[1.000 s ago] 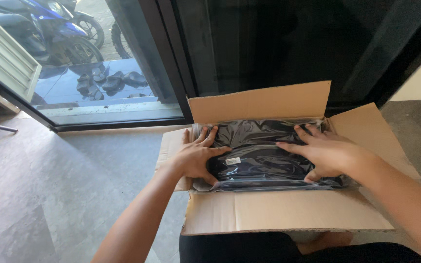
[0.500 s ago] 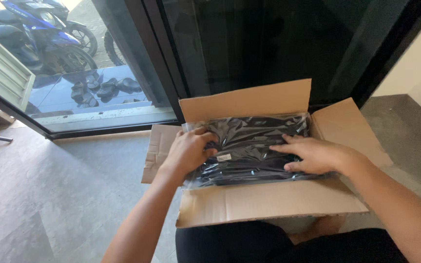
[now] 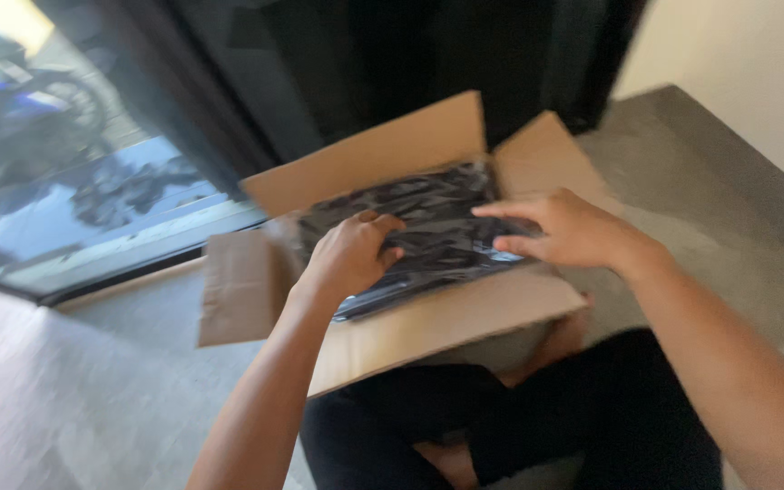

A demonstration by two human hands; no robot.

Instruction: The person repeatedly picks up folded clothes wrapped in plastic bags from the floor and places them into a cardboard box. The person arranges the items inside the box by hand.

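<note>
Down inside the open cardboard box (image 3: 428, 318), a dark plastic-wrapped bundle (image 3: 419, 227) lies flat, filling it wall to wall. Left hand (image 3: 347, 259) sits at the bundle's left edge, fingers curled and pressing into the wrap; right hand (image 3: 560, 227) lies on the right edge, fingers stretched out flat, close together. Flaps are all folded open, bundle not lifted, so I'd judge the unpacking barely begun. Box rests on the person's lap; a glass door (image 3: 138, 136) stands behind, grey floor (image 3: 74, 399) around. Nothing blocks the hands.
</note>
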